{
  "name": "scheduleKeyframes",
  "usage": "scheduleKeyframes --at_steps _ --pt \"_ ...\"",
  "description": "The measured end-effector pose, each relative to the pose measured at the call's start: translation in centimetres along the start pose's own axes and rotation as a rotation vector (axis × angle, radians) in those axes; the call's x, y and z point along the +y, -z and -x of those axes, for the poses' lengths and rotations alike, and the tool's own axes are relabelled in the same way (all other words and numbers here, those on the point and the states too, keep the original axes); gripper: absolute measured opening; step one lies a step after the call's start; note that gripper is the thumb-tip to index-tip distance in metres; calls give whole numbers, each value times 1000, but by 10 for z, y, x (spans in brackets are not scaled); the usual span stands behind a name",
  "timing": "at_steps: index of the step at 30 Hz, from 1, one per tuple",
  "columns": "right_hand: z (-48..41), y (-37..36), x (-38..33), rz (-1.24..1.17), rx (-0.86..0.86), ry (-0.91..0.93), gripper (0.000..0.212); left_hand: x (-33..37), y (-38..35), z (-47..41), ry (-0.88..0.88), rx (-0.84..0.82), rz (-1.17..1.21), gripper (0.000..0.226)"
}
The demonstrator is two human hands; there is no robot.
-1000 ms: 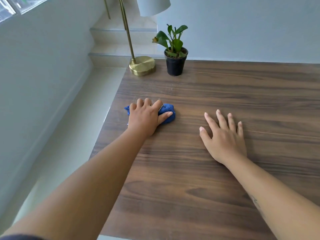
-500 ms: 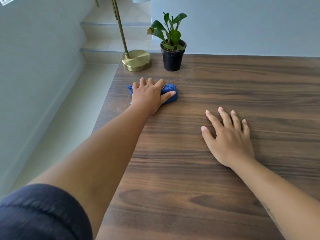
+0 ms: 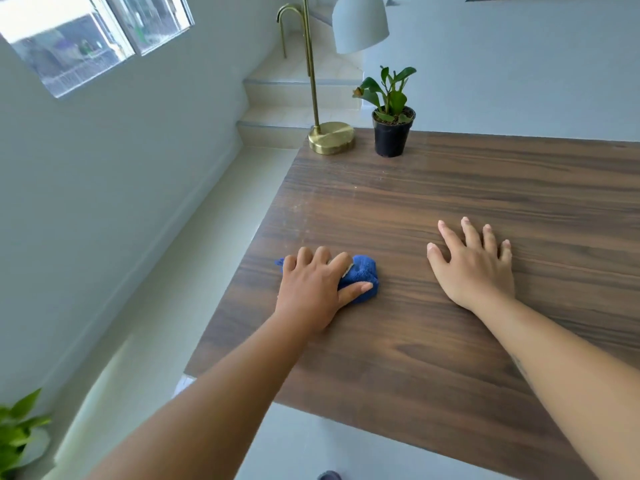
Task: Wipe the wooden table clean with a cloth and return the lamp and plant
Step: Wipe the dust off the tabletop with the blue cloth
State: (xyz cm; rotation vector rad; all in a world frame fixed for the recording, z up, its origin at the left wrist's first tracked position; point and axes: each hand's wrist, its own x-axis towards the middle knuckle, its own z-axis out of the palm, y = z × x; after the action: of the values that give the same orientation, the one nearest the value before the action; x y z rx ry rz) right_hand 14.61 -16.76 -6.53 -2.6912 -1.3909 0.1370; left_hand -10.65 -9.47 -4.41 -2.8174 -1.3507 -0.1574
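The left hand (image 3: pixel 311 289) presses a bunched blue cloth (image 3: pixel 360 275) flat against the wooden table (image 3: pixel 415 358), near the table's left edge; its fingers are curled over the wad with the thumb stretched along the near side, so the cloth is pinned rather than pinched. The right hand (image 3: pixel 474 268) lies palm-down on bare wood to the right, well apart from the cloth, fingers spread and holding nothing — it appears to serve as a brace. For a clean pass, keep even downward pressure, run the strokes along the grain, overlap each one, and refold the cloth when its face loads up. Faint pale smears show on the wood beyond the cloth, toward the far left corner; these likely need the next strokes. At that corner stand the lamp (image 3: pixel 331 137), its brass base by the edge, and just to its right the plant (image 3: pixel 393 133) in a black pot. Both probably have to be lifted aside so the wood beneath them can be reached. Count: two hands, one cloth, one lamp and one potted plant on the table.
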Motion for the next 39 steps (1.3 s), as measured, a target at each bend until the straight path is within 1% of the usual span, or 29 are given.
scheduleKeyframes --at_steps 2,6,11,14,17,20,23,25,29,34,39 --pt "2 2 0 -3 -14 4 64 -4 1 34 9 11 -6 65" --pt "3 5 0 -6 -41 22 65 -28 2 89 49 100 22 59" --pt "6 6 -16 -30 -149 -44 67 -79 9 126 118 136 -10 63" --pt "16 3 -43 -77 -107 20 66 -85 10 127 84 137 -50 64" --pt "22 -4 -65 -62 -54 80 65 -87 7 116 56 139 -57 61" --pt "22 -10 -68 -24 -34 50 65 -90 6 80 54 108 -38 61" --pt "16 -7 -72 18 -31 19 64 -88 3 21 50 24 -29 64" --pt "11 -5 -82 19 -2 -27 62 -89 -1 -19 27 1 -38 65" --pt "10 -14 -93 12 37 -84 63 -95 -13 -90 -46 31 -39 67" --pt "7 -21 -89 32 57 -88 66 -99 -21 -176 -109 7 -14 68" --pt "6 -25 -89 44 70 -93 66 -97 -30 -227 -131 42 -28 68"
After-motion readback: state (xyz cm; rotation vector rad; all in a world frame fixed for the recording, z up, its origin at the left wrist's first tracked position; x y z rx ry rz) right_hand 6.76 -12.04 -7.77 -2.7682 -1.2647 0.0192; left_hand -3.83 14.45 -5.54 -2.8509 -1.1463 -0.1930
